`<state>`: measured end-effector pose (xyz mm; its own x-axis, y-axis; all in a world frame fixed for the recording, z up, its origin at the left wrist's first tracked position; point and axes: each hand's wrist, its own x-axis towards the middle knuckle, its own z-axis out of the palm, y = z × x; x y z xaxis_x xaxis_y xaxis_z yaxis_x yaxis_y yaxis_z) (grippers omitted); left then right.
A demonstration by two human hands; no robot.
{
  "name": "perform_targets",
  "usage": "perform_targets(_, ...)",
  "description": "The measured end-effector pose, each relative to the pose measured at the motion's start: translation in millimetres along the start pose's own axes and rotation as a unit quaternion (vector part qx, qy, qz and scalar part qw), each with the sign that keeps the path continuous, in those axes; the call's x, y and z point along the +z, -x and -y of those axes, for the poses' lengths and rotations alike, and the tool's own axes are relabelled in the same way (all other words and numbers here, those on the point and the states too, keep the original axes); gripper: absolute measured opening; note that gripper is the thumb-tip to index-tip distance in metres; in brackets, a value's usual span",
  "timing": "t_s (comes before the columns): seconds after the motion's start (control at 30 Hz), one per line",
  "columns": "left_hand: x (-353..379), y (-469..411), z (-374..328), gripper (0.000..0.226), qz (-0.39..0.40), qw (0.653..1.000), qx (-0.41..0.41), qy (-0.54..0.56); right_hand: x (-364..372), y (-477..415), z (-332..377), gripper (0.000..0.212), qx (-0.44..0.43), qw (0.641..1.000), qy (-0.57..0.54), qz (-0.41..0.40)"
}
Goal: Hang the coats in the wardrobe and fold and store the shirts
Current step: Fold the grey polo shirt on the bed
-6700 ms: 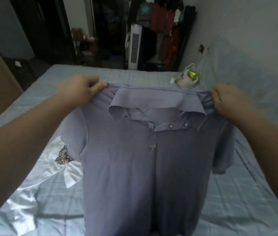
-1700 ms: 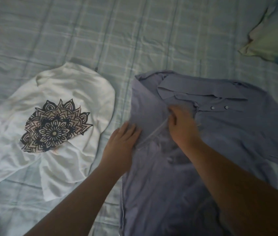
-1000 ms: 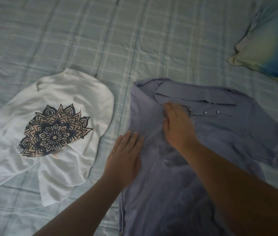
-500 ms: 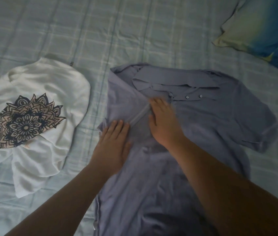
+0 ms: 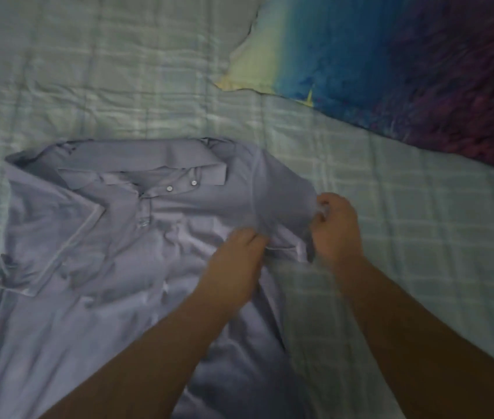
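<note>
– Head view: your shirt (image 5: pixel 103 267) lies on the bed (image 5: pixel 88 71), middle left. Right grip (image 5: pixel 335 228) pinches its sleeve (image 5: pixel 285 201).
– Left grip (image 5: pixel 233 261) touches the shirt; too blurry to tell its hold. Tug hard and the cloth could bunch up.

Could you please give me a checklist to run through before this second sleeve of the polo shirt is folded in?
1. The lilac collared polo shirt lies front up on the pale checked bedsheet: ok.
2. The other sleeve is folded across the chest: ok.
3. The right hand has a grip on the unfolded sleeve: ok.
4. The left hand pins the shirt beside that sleeve's seam: cannot tell, blurred.
5. The shirt front is smooth: not ok, wrinkled.
6. The blue, yellow and purple pillow lies apart from the shirt: ok.
</note>
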<state>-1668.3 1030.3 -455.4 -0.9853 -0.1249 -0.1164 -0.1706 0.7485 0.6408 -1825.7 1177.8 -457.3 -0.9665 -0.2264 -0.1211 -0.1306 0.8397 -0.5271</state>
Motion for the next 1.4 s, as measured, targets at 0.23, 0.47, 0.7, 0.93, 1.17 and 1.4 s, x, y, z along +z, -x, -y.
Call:
perform_targets(0.23, 57.9, -41.4, -55.6, 0.032, 0.039, 0.987, -0.026, -0.151, 3.2, -53.7, -30.0, 0.032, 0.075, 0.99, 0.024, 0.115)
perform_targets(0.47, 61.1, -58.0, -60.5, 0.016, 0.012, 0.987, -0.072, -0.142, 0.1, -81.1, -25.1, 0.008, 0.057, 0.99, -0.061, 0.111)
perform_targets(0.7, 65.1, -81.6, -71.5, 0.019, -0.091, 0.986, -0.032, -0.138, -26.0, -114.9, -27.7, 0.019, 0.053, 0.968, -0.225, 0.098)
perform_targets(0.93, 90.6, -104.3, -73.1, 0.018, -0.018, 0.988, -0.096, -0.123, -12.3, -128.7, -48.8, 0.034, 0.141, 0.962, -0.209, 0.103)
perform_targets(1.17, 79.3, -90.3, -64.6, 0.038, -0.039, 0.996, -0.048, -0.062, -3.2, -126.5, -38.9, 0.019, 0.09, 0.983, -0.154, 0.05)
perform_targets(1.4, 41.6, -57.1, -49.2, 0.026, -0.162, 0.935, -0.184, 0.256, -12.8, -111.8, 33.2, 0.024, 0.057, 0.935, -0.35, 0.026)
